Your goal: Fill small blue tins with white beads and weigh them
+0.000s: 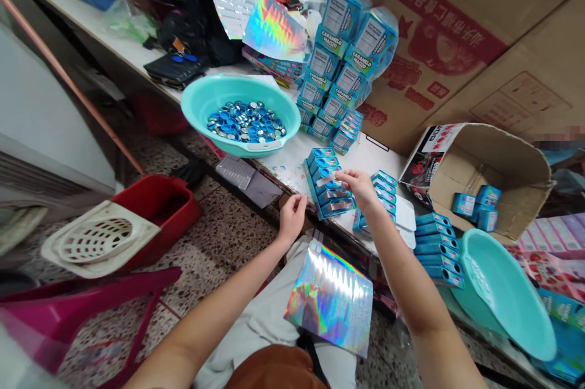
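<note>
My right hand [359, 189] pinches a small silver strip [325, 180] above a leaning row of small blue boxes [328, 185] on the table's edge. My left hand [292, 218] is open, its fingertips close to that row. More blue boxes [377, 200] lie just past my right hand. A holographic foil sheet [329, 297] rests on my lap, under my forearms. A teal basin [196, 102] of blue and silver round metal pieces [247, 122] stands on the table to the left. Behind it rise wrapped stacks of "Caramelo Macizo" boxes [340, 60].
To the right are a stack of blue boxes [439, 249], an open cardboard box [484, 185] holding more, and a second, tilted teal basin [503, 297]. Large printed cartons [439, 29] stand behind. A red bin [158, 212] and a white plastic basket [98, 239] sit on the speckled floor.
</note>
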Available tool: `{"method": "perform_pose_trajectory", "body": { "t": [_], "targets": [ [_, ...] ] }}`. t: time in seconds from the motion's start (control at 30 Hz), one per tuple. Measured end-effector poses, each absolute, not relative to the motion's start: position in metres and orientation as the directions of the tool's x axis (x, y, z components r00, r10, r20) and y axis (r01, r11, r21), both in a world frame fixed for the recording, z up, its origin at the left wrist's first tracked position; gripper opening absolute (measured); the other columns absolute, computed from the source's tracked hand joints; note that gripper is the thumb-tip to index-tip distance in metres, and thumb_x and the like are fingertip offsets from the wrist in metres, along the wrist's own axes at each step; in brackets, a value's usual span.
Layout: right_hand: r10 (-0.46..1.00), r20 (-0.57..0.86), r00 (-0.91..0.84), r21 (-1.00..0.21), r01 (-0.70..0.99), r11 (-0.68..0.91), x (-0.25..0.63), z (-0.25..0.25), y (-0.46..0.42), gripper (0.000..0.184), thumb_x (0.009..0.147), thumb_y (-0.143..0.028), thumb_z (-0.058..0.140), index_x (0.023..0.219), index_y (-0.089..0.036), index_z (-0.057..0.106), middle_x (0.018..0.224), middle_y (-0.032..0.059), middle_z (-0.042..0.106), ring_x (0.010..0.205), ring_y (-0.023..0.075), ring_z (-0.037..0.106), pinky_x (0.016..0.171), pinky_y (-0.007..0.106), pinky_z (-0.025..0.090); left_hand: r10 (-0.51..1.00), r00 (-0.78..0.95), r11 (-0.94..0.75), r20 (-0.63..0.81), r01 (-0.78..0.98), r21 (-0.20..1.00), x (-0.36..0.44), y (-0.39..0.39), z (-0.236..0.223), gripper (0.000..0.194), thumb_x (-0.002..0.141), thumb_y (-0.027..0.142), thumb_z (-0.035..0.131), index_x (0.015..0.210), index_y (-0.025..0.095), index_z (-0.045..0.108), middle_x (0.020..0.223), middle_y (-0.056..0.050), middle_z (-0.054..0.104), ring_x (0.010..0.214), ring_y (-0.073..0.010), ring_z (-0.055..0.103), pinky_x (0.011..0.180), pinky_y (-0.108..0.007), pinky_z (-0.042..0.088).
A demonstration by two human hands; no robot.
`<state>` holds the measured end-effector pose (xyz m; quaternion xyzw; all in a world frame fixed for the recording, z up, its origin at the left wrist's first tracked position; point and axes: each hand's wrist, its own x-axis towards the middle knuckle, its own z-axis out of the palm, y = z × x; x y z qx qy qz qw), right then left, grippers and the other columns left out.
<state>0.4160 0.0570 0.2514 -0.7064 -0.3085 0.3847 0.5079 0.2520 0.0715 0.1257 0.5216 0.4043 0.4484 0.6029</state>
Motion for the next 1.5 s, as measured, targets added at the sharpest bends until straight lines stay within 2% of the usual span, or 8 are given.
{"method": "perform_pose_trajectory", "body": {
  "t": [0.13,0.3,0.53,0.67,0.9,1.07,1.33,1.5],
  "targets": [
    [0.838,-0.221,0.5,-0.955,0.064,-0.291,0.418,0.249,0.058,0.03,0.053,-0.041,0.078,0.066,-0.017,0.068,0.06,-0.0026,0.059,0.05,0.0062,0.039,0.05,0.023,0.035,0.913,0.337,0.337,-0.23,-0.307,0.89,0.27,0.098,0.153,0.035,0.074,0.05,0.064,0.084,0.017,0.065,0.083,-0.004,0.066,0.078,-0.0133,0.059,0.071,-0.024,0.043],
    [0.824,-0.222,0.521,-0.951,0.072,-0.301,0.423,0.244,0.058,0.027,0.054,-0.04,0.077,0.066,-0.016,0.069,0.056,-0.0026,0.058,0.048,0.006,0.037,0.048,0.022,0.032,0.851,0.441,0.471,-0.285,-0.402,0.785,0.281,0.108,0.155,0.036,0.056,0.041,0.08,0.079,0.017,0.065,0.073,0.0,0.063,0.067,-0.0092,0.056,0.065,-0.022,0.042],
    [0.755,-0.22,0.618,-0.929,0.104,-0.356,0.427,0.243,0.056,0.027,0.049,-0.038,0.076,0.061,-0.016,0.066,0.056,-0.0011,0.06,0.047,0.0069,0.039,0.049,0.024,0.033,0.854,0.428,0.466,-0.294,-0.383,0.798,0.286,0.11,0.146,0.032,0.056,0.037,0.079,0.077,0.016,0.066,0.07,0.001,0.062,0.064,-0.0083,0.054,0.061,-0.021,0.041],
    [0.758,-0.182,0.626,-0.914,0.176,-0.365,0.43,0.239,0.055,0.026,0.051,-0.038,0.074,0.061,-0.016,0.067,0.053,-0.0019,0.058,0.048,0.0078,0.04,0.049,0.024,0.033,0.893,0.393,0.373,-0.222,-0.367,0.852,0.287,0.111,0.151,0.026,0.061,0.034,0.074,0.077,0.016,0.065,0.071,0.0,0.062,0.066,-0.0099,0.054,0.067,-0.023,0.042],
    [0.732,-0.156,0.664,-0.888,0.23,-0.398,0.431,0.231,0.055,0.023,0.054,-0.038,0.07,0.063,-0.016,0.069,0.059,0.0,0.063,0.056,0.0112,0.049,0.054,0.024,0.039,0.928,0.355,0.233,-0.109,-0.328,0.916,0.287,0.108,0.155,0.023,0.068,0.035,0.067,0.079,0.017,0.061,0.075,-0.001,0.062,0.073,-0.0125,0.056,0.072,-0.026,0.044],
    [0.699,-0.134,0.703,-0.817,0.321,-0.479,0.437,0.226,0.056,0.024,0.054,-0.038,0.071,0.064,-0.016,0.071,0.056,-0.0014,0.06,0.055,0.0119,0.05,0.054,0.024,0.039,0.919,0.368,0.269,-0.139,-0.329,0.905,0.288,0.108,0.156,0.02,0.068,0.033,0.066,0.078,0.016,0.061,0.074,0.0,0.061,0.071,-0.0116,0.055,0.07,-0.025,0.043],
    [0.708,-0.129,0.694,-0.781,0.368,-0.504,0.442,0.218,0.059,0.022,0.055,-0.037,0.07,0.063,-0.016,0.07,0.052,-0.0022,0.058,0.052,0.0124,0.05,0.054,0.025,0.039,0.889,0.404,0.368,-0.215,-0.351,0.861,0.292,0.108,0.151,0.022,0.065,0.032,0.07,0.077,0.016,0.061,0.071,0.001,0.059,0.066,-0.0097,0.052,0.067,-0.024,0.043],
    [0.719,-0.091,0.689,-0.683,0.483,-0.549,0.441,0.219,0.062,0.018,0.058,-0.037,0.068,0.061,-0.019,0.07,0.057,-0.0004,0.063,0.057,0.0147,0.054,0.057,0.026,0.039,0.871,0.424,0.41,-0.248,-0.352,0.841,0.295,0.109,0.146,0.027,0.062,0.035,0.072,0.078,0.016,0.061,0.071,0.001,0.06,0.065,-0.0093,0.052,0.066,-0.024,0.042]
  ]
}}
